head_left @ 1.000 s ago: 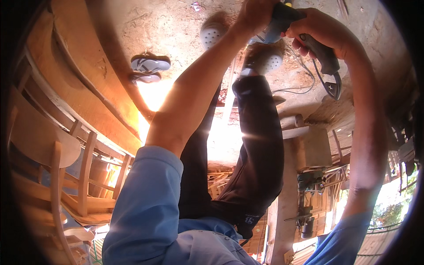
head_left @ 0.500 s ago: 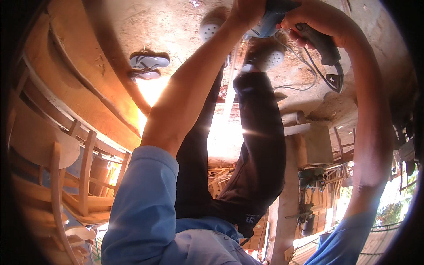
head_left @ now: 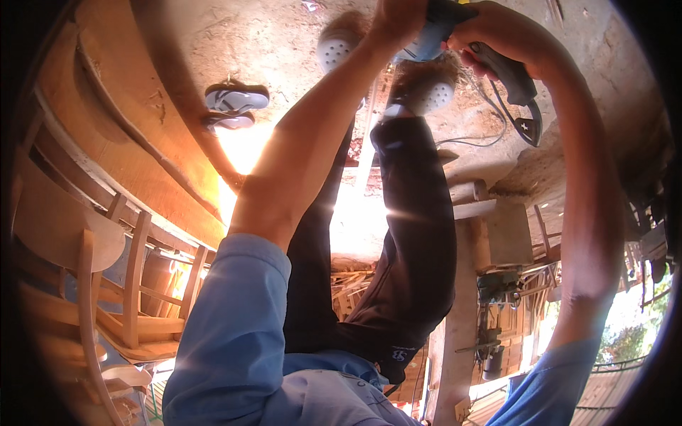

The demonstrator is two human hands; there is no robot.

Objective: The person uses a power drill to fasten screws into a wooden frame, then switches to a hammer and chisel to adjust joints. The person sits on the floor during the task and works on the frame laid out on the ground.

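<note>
Both my hands hold a hand-held power tool [head_left: 435,37] with a blue-grey body and a black rear handle, low over the dusty ground at the top of the view. My left hand [head_left: 399,15] grips the tool's front end and is partly cut off by the frame edge. My right hand [head_left: 490,34] is closed around the black handle. A thin black cord [head_left: 474,139] trails from the tool across the ground. What the tool touches is hidden behind my hands. My feet in grey perforated clogs [head_left: 429,94] stand just below the tool.
A pair of grey sandals [head_left: 233,106] lies on the ground to the left. Unfinished wooden chairs [head_left: 106,284] and curved wooden boards [head_left: 135,142] fill the left side. A wooden block and plank [head_left: 490,227] and dark machinery [head_left: 494,312] sit at the right.
My hands and the tool have shifted slightly toward the top edge. Legs and surroundings have stayed put.
</note>
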